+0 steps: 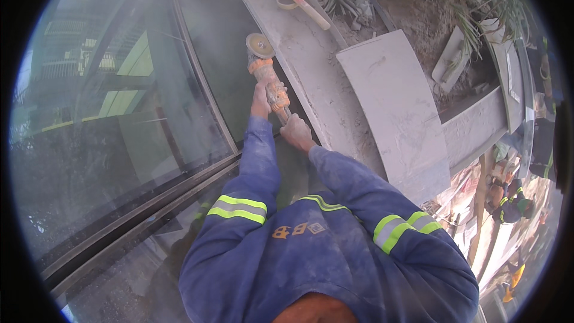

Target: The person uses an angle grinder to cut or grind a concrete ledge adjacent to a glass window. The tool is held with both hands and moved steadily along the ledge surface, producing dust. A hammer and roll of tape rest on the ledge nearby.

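Note:
A dusty orange angle grinder is held out in front of me in both hands. Its round disc sits at the far end, beside the edge of a grey slab. My left hand is closed round the grinder's body just behind the head. Farther back, my right hand grips the rear end of the tool. Whether the disc touches the slab's edge I cannot tell. Both sleeves are blue with reflective bands and dusted over.
Large glass panes in a dark frame stand close on my left. A loose grey panel lies at the right, near a planter wall with palm leaves. A tape roll rests on the slab. Another person is below right.

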### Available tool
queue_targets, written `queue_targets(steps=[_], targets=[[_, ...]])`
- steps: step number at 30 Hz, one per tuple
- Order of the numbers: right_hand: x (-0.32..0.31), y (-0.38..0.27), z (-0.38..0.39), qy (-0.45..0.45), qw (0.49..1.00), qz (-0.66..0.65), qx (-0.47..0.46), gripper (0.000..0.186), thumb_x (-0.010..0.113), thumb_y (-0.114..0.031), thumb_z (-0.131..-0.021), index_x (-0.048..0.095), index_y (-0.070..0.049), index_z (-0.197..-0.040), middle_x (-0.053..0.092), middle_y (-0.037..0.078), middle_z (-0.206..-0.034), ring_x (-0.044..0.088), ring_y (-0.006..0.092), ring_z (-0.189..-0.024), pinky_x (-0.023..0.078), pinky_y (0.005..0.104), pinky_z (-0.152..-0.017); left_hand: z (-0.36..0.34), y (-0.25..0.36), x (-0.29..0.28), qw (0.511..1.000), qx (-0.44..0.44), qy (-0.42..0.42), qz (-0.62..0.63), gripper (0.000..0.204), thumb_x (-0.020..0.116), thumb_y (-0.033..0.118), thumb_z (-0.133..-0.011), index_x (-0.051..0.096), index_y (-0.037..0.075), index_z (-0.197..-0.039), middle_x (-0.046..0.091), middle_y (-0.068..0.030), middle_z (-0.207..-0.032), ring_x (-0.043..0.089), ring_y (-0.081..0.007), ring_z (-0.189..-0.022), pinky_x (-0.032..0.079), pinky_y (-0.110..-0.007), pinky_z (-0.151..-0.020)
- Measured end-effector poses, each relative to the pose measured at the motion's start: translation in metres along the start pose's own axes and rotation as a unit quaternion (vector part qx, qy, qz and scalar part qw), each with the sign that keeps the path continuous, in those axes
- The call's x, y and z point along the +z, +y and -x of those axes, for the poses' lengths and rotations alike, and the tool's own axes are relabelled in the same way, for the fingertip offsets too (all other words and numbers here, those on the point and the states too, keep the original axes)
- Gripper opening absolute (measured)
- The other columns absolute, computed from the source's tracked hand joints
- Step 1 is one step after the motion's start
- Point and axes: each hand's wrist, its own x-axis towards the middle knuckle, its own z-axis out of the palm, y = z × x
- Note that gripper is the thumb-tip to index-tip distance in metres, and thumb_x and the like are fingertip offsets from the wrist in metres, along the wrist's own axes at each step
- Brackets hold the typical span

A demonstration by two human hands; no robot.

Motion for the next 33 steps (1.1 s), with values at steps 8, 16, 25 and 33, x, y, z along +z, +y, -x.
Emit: queue_targets(steps=[8, 16, 25, 33], targets=[[0.001, -0.001, 0.002, 0.007, 1.000, -0.003, 0.003, 0.032, 0.057, -0.016, -0.089, 0.057, 0.006, -0.112, 0.069, 0.033, -0.111, 0.067, 0.0475, -0.109, 0.053, 0.0528, -0.096, -0.005, -0.002, -0.006, 1.000, -0.008, -0.008, 0.011, 0.053, 0.074, 0.030, -0.080, 0.054, -0.001, -0.118, 0.065, -0.0180, -0.095, 0.069, -0.0323, -0.081, 0.062, -0.048, -0.069], [0.001, 0.000, -0.006, 0.004, 1.000, -0.009, -0.006, 0.033, 0.057, -0.017, -0.089, 0.057, 0.007, -0.112, 0.069, 0.033, -0.110, 0.068, 0.0475, -0.107, 0.054, 0.0523, -0.095, -0.007, 0.002, 0.001, 1.000, 0.005, 0.006, -0.004, 0.055, 0.074, 0.031, -0.080, 0.054, -0.002, -0.119, 0.065, -0.0188, -0.096, 0.069, -0.0331, -0.085, 0.062, -0.048, -0.069], [0.006, 0.006, 0.010, 0.010, 1.000, 0.002, 0.003, 0.030, 0.057, -0.016, -0.088, 0.057, 0.006, -0.110, 0.070, 0.032, -0.106, 0.069, 0.0471, -0.104, 0.054, 0.0530, -0.093, 0.007, -0.009, -0.003, 1.000, -0.018, 0.011, 0.012, 0.056, 0.075, 0.029, -0.080, 0.052, -0.001, -0.121, 0.064, -0.0188, -0.095, 0.069, -0.0337, -0.083, 0.062, -0.050, -0.069], [-0.003, 0.000, 0.000, 0.013, 1.000, 0.003, -0.005, 0.030, 0.057, -0.015, -0.088, 0.057, 0.006, -0.110, 0.070, 0.032, -0.107, 0.069, 0.0472, -0.106, 0.054, 0.0526, -0.094, -0.007, -0.003, 0.000, 1.000, -0.008, -0.002, 0.011, 0.057, 0.074, 0.030, -0.080, 0.052, -0.003, -0.121, 0.065, -0.0184, -0.095, 0.070, -0.0340, -0.083, 0.062, -0.049, -0.069]])
